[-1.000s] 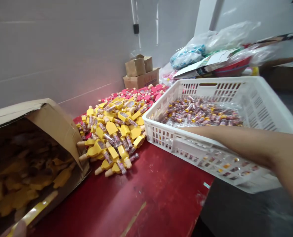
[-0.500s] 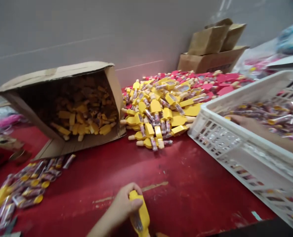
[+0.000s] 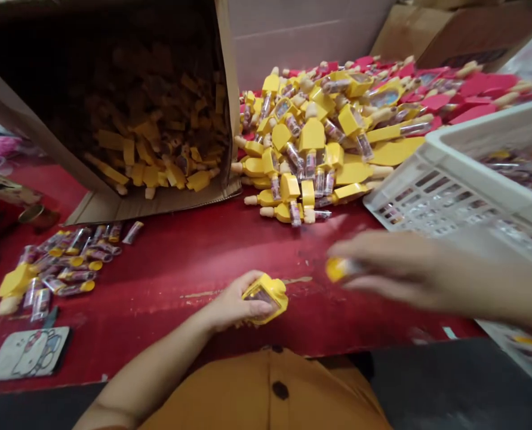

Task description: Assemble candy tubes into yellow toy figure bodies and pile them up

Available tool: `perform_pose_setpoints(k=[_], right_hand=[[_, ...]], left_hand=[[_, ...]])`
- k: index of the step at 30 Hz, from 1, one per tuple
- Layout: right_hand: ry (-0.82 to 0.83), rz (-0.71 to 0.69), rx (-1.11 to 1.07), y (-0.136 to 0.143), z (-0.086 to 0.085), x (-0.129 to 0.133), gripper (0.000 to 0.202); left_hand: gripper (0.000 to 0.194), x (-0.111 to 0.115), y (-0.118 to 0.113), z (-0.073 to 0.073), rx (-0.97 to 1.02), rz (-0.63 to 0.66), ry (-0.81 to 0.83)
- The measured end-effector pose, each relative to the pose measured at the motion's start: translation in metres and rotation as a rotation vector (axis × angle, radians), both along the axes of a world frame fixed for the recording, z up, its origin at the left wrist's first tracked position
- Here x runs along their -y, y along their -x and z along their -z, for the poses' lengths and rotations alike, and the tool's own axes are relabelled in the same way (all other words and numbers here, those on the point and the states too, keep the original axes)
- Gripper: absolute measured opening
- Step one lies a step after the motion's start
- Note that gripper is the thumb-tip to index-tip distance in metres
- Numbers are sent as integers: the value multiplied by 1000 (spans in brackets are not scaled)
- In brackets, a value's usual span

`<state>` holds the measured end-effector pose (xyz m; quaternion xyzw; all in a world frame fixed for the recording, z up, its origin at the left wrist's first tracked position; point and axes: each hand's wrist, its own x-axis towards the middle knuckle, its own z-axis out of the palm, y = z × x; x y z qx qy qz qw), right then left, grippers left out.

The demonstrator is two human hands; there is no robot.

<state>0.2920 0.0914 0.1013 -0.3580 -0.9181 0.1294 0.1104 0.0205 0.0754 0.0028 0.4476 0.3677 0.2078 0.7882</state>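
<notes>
Close to the table's front edge, my left hand (image 3: 236, 303) is closed around a yellow plastic case (image 3: 272, 292) with a clear window and a round knob at one end. My thumb presses on its window side. To the right, my right hand (image 3: 382, 266), blurred by motion, holds a small clear tube with a yellow cap (image 3: 336, 270). The cap points left toward the case; a gap separates the two. Behind my hands lies a heap of yellow cases (image 3: 311, 135) with pale handles and clear tubes among them.
An open cardboard box (image 3: 227, 89) on its side holds more yellow pieces. A white crate (image 3: 454, 155) of tubes stands at the right. Loose tubes (image 3: 75, 276) and a phone with a cartoon cover (image 3: 28, 352) lie at the left. Pink pieces (image 3: 489, 85) are piled behind.
My right hand has come out of the white crate and moved left with a yellow-capped tube. The case in my left hand has turned, its knob now facing right. The view has tipped downward.
</notes>
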Motion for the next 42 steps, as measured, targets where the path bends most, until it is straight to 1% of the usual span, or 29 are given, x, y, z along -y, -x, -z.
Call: perform_pose_setpoints(k=[1,3,4,6,8,10,12,14,17,19,20,21,22,24,25,26,27,28,29,31,32,33,34,35,36,37,40,41,42], right_hand=[[40,-68,7,14,13,6,28],[92,-111,12,37,37,13,26],[94,-129,14,46,47,14,26],[60,-193,25,56,59,14,28],[0,-249,21,61,64,12,29],[-12,-247,-10,64,65,12,30],[35,-233,-37,67,65,14,30],[92,-219,-9,70,66,17,30],[198,-174,90,74,69,23,28],[341,-106,107,76,71,25,26],[456,-50,86,78,72,25,26],[610,16,49,79,73,26,28],[800,96,4,81,75,26,31],[1226,263,-56,83,79,26,39],[1401,324,-63,83,80,26,43],[1504,352,-53,83,82,26,45],[1500,350,-34,83,82,27,45],[1376,324,-12,82,81,26,44],[1150,270,11,81,80,26,41],[588,117,83,77,77,26,33],[344,42,121,76,75,25,30],[170,-20,153,76,73,25,31],[90,-58,171,77,72,25,33],[102,-55,164,79,72,25,34],[192,-9,127,82,73,25,35],[348,63,70,85,73,24,36],[1030,307,-73,93,75,22,44],[1221,356,-83,93,74,21,47],[1340,376,-71,93,73,20,50]], left_hand=[[51,-2,2,0,-21,14,-15],[46,-4,5,1,-95,68,-53],[43,-4,6,2,-133,94,-74],[39,-2,7,2,-180,129,-113],[37,0,7,3,-193,168,-150],[35,1,6,5,-221,198,-246],[35,3,6,6,-294,199,-416],[35,5,5,9,-406,196,-580],[36,10,4,13,-596,246,-692],[35,15,3,16,-671,284,-735],[34,17,3,17,-690,293,-768],[33,18,3,17,-703,301,-807],[33,20,3,18,-720,314,-852],[31,22,3,17,-770,364,-942],[31,22,3,16,-796,399,-973],[30,21,4,15,-818,430,-991],[30,20,5,14,-834,449,-998],[31,18,6,13,-844,448,-997],[32,16,7,12,-848,424,-995],[35,12,9,11,-835,336,-1020],[35,10,11,11,-818,293,-1053],[36,9,12,11,-800,258,-1096],[36,8,13,12,-785,232,-1145],[35,7,15,13,-779,215,-1192],[35,7,16,14,-785,207,-1235],[34,7,16,15,-800,205,-1273],[29,7,17,17,-858,230,-1343],[28,8,17,17,-858,238,-1351],[28,8,17,17,-845,244,-1351]])
